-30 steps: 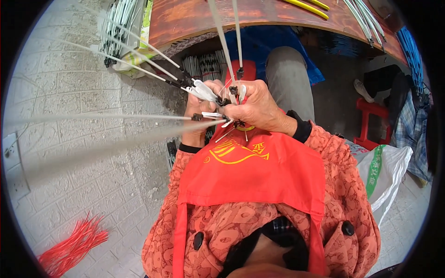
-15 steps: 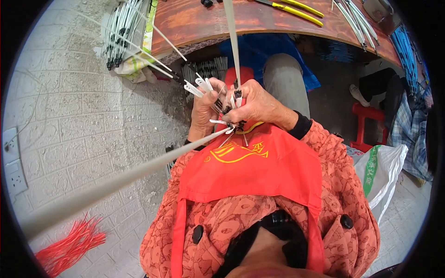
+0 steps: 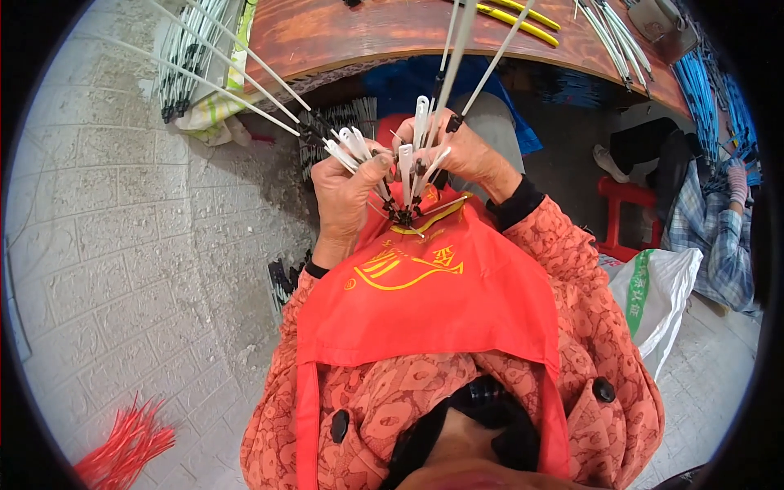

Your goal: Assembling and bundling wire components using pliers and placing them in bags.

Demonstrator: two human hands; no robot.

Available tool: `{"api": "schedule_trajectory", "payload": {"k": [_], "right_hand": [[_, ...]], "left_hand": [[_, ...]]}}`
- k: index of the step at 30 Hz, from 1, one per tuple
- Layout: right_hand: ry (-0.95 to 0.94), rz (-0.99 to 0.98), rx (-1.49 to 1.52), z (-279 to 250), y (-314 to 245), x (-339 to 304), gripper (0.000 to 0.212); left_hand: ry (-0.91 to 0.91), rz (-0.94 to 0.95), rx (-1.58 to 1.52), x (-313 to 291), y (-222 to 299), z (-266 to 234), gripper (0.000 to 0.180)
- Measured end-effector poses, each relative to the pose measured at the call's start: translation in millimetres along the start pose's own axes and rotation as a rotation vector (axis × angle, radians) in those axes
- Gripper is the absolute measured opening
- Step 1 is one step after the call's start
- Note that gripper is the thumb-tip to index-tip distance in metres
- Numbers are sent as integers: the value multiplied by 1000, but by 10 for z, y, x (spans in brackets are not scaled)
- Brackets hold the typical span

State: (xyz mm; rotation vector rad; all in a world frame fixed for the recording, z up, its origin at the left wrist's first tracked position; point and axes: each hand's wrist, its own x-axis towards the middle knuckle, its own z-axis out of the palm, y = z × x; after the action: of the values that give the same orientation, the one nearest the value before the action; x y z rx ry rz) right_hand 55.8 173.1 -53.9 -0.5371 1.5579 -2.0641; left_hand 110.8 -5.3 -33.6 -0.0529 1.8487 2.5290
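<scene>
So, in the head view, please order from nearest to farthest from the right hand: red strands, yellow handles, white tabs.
1. White tabs: beside the right hand.
2. Yellow handles: ahead, on the table.
3. Red strands: picture's lower left.

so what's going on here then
A person in a red apron is handling a cluster of thin white rods with black joints and flat white tabs, gathered just in front of the apron. The left hand pinches in among the left-side tabs; the right hand is behind the rods on the other side, its fingertips partly hidden. Yellow tool handles lie on the wooden table ahead, and someone in a plaid shirt is off to the right.
</scene>
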Motion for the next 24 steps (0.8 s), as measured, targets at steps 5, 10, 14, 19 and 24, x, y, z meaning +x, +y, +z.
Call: {"api": "schedule_trajectory", "payload": {"k": [5, 10, 14, 19, 24], "right_hand": [[-58, 0, -33, 63, -90, -10, 29], [34, 89, -7, 171, -100, -44, 23], [44, 163, 57, 149, -90, -64, 22], [88, 150, 91, 170, -105, -63, 17], [420, -18, -85, 501, -164, -148, 18]], "left_hand": [[109, 77, 26, -90, 36, 139, 10], [165, 78, 73, -96, 1, 68, 12], [90, 77, 169, -117, -8, -2, 13], [11, 108, 108, -122, 2, 3, 13], [158, 162, 187, -174, -16, 74, 10]]}}
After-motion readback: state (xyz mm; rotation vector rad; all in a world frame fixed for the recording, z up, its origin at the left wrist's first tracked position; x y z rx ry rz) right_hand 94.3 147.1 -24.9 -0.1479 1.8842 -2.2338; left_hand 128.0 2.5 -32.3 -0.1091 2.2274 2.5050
